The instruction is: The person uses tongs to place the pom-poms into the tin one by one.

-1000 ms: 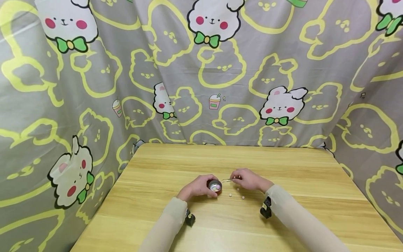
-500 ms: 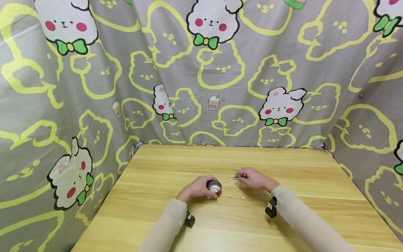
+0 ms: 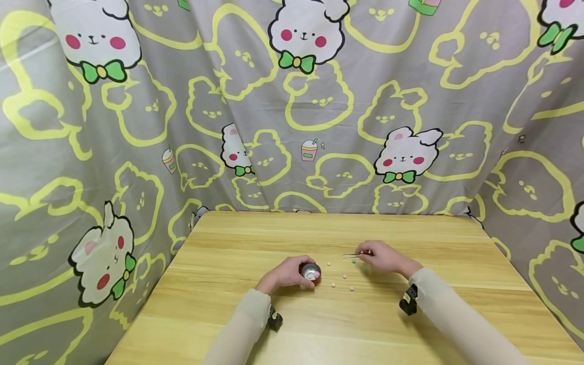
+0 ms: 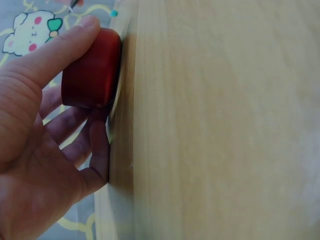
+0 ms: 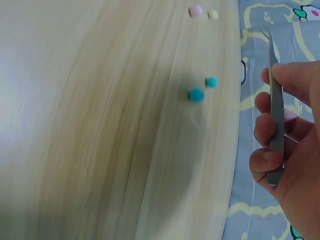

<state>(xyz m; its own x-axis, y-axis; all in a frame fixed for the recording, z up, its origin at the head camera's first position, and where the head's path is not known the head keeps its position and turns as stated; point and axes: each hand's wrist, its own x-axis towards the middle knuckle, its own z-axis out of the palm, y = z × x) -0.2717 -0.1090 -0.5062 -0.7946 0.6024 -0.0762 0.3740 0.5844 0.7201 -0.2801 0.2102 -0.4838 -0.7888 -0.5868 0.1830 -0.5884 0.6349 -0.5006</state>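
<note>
A small round tin (image 3: 312,274), red outside and silvery inside, stands on the table with a few pale and pink pieces in it. My left hand (image 3: 286,272) grips it from the left, thumb and fingers around its red side (image 4: 90,75). In my right hand (image 3: 385,257) I hold metal tweezers (image 5: 276,115), above the table to the right of the tin. Their thin tips are slightly apart, with nothing seen between them. Below lie two teal balls (image 5: 196,95); a yellow ball (image 3: 329,263) and several pinkish balls (image 3: 344,276) lie nearer the tin.
The wooden table (image 3: 237,233) reaches back to a grey curtain (image 3: 274,187) printed with yellow outlines and white rabbits. Curtain also hangs at both sides. A small black camera (image 3: 275,320) is strapped under the left wrist, and another (image 3: 409,303) under the right.
My right hand has moved right, taking the tweezers away from the tin. The yellow ball by the tweezer tips now lies apart from them. Teal balls have come into sight. The left hand stays put.
</note>
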